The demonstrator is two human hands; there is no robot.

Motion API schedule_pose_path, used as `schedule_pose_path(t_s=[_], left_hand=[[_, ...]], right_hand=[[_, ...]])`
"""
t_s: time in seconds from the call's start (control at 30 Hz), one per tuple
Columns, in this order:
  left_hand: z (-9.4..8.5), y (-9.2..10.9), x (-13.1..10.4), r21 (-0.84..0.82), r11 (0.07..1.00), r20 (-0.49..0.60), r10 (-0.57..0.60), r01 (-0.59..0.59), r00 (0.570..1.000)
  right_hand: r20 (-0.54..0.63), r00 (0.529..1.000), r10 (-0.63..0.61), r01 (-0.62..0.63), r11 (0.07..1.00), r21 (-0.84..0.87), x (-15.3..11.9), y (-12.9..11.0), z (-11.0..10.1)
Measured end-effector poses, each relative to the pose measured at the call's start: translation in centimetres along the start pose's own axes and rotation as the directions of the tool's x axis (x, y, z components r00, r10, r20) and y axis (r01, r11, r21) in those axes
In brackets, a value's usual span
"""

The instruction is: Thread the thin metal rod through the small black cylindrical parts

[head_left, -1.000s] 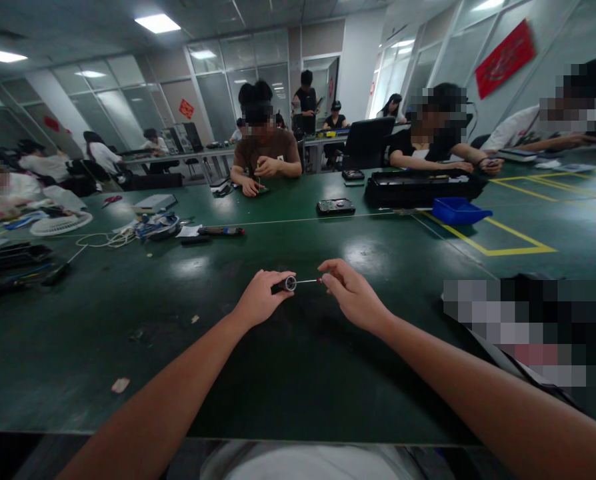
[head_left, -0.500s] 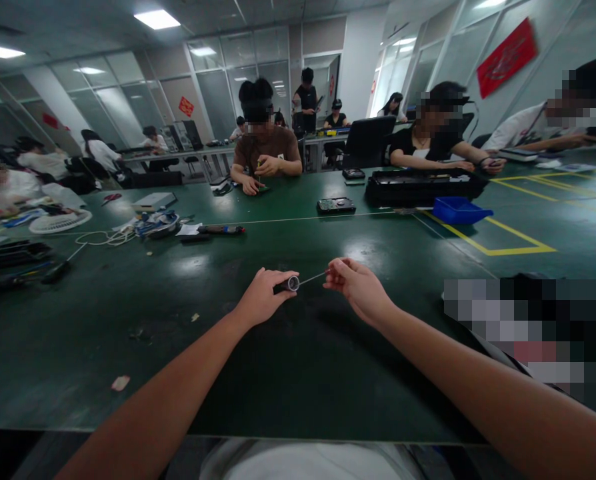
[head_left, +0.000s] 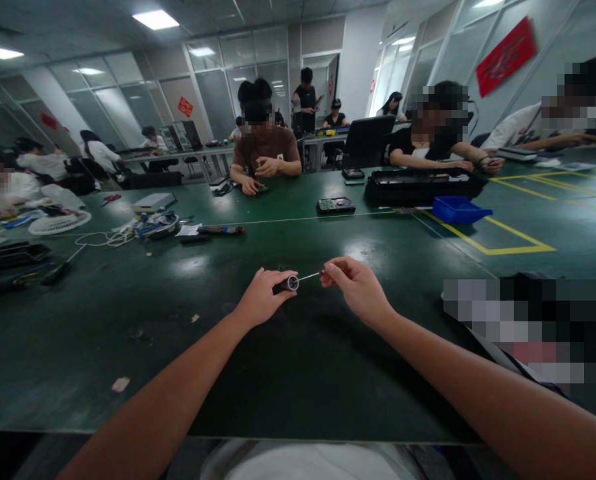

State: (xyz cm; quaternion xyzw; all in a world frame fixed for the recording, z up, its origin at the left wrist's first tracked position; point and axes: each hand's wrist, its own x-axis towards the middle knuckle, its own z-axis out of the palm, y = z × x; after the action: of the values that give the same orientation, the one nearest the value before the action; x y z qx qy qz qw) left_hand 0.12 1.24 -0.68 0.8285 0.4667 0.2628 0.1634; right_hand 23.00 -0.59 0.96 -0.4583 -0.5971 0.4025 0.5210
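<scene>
The cylinder (head_left: 287, 285) is in front of the person, above the near half of the table (head_left: 258, 400). It is dark, and its pale-rimmed open end faces the camera. The left hand (head_left: 258, 299) holds it between thumb and fingers. The rod (head_left: 308, 276) is thin and metallic, with a reddish end. The right hand (head_left: 358, 290) pinches this end between thumb and fingertips. The rod spans the gap between the hands, rising slightly toward the right hand. Its other end meets the cylinder at the rim; whether it enters the opening cannot be determined.

Two scraps, one small (head_left: 195, 319) and one larger (head_left: 121, 385), lie left of the left forearm. Beyond the hands, a dark tool (head_left: 223, 231) lies to the left, near a tangle of cable (head_left: 155, 225). A circuit board unit (head_left: 335, 205) lies farther back. To its right, a blue bin (head_left: 459, 213) sits beside a long black housing (head_left: 423, 190). Across the table, a co-worker in a brown shirt (head_left: 273, 143) works with both hands.
</scene>
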Motion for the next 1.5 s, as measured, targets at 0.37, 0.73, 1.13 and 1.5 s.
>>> schedule_pose_path(t_s=[0.37,0.73,1.13,1.5], left_hand=[[0.0,-0.1,-0.3,-0.023,1.000,-0.030,-0.004,0.003,1.000],[-0.2,0.2,-0.3,-0.016,1.000,-0.015,-0.019,0.019,1.000],[-0.6,0.3,-0.1,-0.024,0.997,-0.027,-0.079,0.079,0.996],[-0.9,0.0,-0.1,0.125,0.992,-0.045,0.031,-0.025,0.999]], right_hand=[[0.101,0.959,-0.266,0.284,0.871,-0.401,-0.8,-1.7,-0.5],[-0.006,0.970,-0.243,0.224,0.903,-0.368,-0.9,-1.1,0.5],[-0.039,0.990,-0.137,0.129,0.977,-0.167,-0.6,-0.4,0.8],[-0.059,0.969,0.239,-0.202,0.908,0.367,1.5,1.4,0.3]])
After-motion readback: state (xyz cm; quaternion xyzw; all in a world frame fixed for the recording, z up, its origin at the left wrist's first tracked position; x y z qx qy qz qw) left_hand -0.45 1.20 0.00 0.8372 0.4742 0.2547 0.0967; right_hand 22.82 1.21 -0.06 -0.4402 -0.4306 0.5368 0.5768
